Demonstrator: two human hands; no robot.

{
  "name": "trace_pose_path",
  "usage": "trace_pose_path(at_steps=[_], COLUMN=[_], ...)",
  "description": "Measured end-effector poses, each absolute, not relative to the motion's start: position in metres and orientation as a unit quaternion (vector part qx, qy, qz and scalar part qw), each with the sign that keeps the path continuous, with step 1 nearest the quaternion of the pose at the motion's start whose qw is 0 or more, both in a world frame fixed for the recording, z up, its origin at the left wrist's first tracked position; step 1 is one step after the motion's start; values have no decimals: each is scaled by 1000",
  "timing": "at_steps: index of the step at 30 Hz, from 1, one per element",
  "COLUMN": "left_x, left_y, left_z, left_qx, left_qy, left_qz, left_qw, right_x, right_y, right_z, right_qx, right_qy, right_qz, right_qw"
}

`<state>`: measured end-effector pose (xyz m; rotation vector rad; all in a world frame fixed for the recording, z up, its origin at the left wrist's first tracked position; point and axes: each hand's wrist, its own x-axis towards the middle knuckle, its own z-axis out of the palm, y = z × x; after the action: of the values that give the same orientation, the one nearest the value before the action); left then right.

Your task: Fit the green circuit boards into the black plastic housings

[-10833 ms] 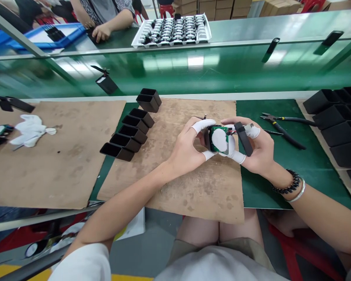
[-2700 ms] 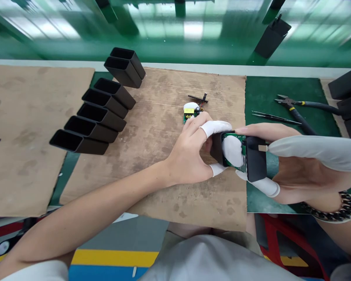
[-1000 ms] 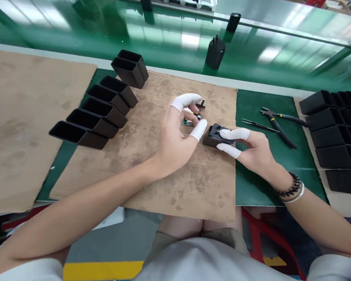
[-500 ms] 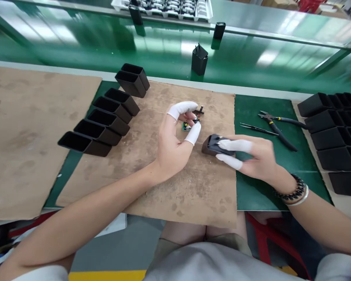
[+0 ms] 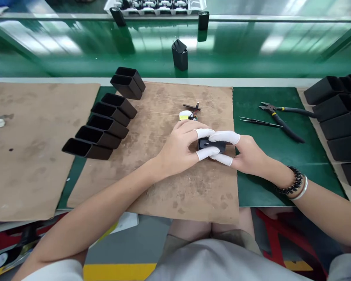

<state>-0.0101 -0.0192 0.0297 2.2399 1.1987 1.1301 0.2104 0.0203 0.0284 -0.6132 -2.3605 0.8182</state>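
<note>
Between my hands is a black plastic housing [image 5: 212, 145], held just above or on the cardboard sheet [image 5: 163, 191]. My left hand [image 5: 183, 146] grips its left end with thumb and finger, both in white finger cots. From the right, my right hand [image 5: 240, 152] pinches the same housing, its covered fingertips meeting those of the left. Just beyond my left hand lies a small circuit board [image 5: 188, 116] with a yellow part, partly hidden by the hand. A thin black piece [image 5: 192, 107] rests behind it.
Several open black cases [image 5: 99, 124] stand in a slanted row at left. Cutting pliers [image 5: 280, 119] and tweezers [image 5: 260, 122] lie on the green mat at right, beside more black cases [image 5: 342, 125]. A black case with prongs [image 5: 179, 54] stands at the back, before a white tray [image 5: 155, 11].
My left hand has let go of the circuit board and moved right onto the black housing. My right hand still holds the housing. The camera view has shifted slightly.
</note>
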Motion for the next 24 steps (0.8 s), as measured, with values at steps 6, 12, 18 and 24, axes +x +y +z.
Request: trace_pose_path(at_steps=[6, 12, 18, 24], left_x=[-18, -25, -34, -35], left_y=[-14, -10, -7, -6], left_z=[29, 31, 44, 47], left_qx=[820, 839, 865, 847], left_qy=[430, 417, 397, 410], left_qz=[359, 337, 279, 272], left_qw=[115, 90, 125, 202], right_x=[208, 208, 210, 212], right_y=[20, 21, 22, 25], right_z=[28, 28, 23, 19], right_qx=[-232, -221, -194, -163], right_qy=[-868, -874, -885, -904], right_qz=[339, 331, 298, 266], right_qw=[279, 279, 299, 291])
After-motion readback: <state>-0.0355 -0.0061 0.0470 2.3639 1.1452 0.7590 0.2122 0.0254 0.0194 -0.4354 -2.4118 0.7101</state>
